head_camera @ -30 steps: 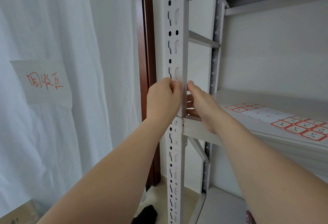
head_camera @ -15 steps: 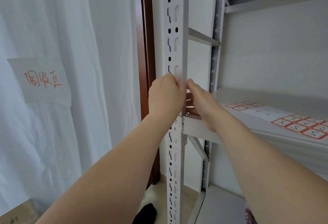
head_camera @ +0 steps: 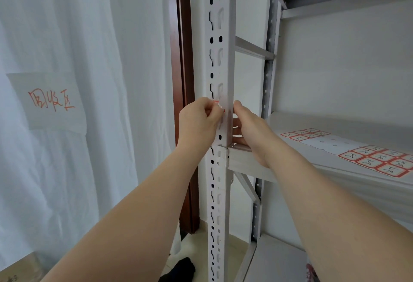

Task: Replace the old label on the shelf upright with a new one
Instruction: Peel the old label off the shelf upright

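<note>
While the left hand (head_camera: 201,121) pinches a small red-edged label (head_camera: 218,104) against the front face of the shelf upright (head_camera: 221,62), the right hand (head_camera: 248,132) wraps the upright's other side, thumb up by the corner and fingers curled behind the post just above the shelf beam (head_camera: 248,159). Only a sliver of the label shows above the left fingertips, so I cannot tell whether it is the old one coming off or the new one going on, nor how much of it is stuck down. Either way, the step looks best done slowly: if peeling, the pull should run low and flat along the metal so the paper does not tear and leave residue near the slots; if applying, 1 edge should be seated square to the upright first, then smoothed outward with the thumb, keeping clear of the punched holes. The right hand's grip seems mainly to steady the post. A sheet of spare labels (head_camera: 377,159) lies on the shelf (head_camera: 312,123) to the right, well apart from both hands.
</note>
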